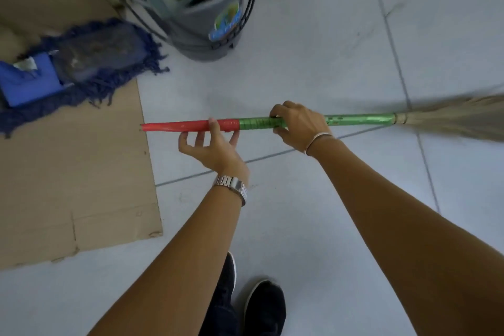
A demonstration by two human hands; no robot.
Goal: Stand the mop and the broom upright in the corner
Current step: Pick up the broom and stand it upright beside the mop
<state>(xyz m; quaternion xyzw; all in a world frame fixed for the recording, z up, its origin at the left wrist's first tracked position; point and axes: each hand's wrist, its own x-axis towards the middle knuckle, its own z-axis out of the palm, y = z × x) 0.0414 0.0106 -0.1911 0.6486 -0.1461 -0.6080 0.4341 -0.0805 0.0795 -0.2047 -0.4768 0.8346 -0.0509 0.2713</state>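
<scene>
Broom [313, 121] lies level across mid frame, bristles right, red tip left. Right hand [300, 125] wraps green shaft; left hand [210, 144] cups under red end, fingers loose. Mop [81, 63] upper left.

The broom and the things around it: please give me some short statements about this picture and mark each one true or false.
1. The broom is held roughly level, bristles to the right. True.
2. The right hand grips the red part of the handle. False: it is closed around the green part.
3. The left hand is at the red part, fingers loose. True.
4. The mop stands upright. False: its blue head lies on the cardboard.
5. The grey bucket is right of the broom bristles. False: it stands beyond the handle, next to the mop.
</scene>
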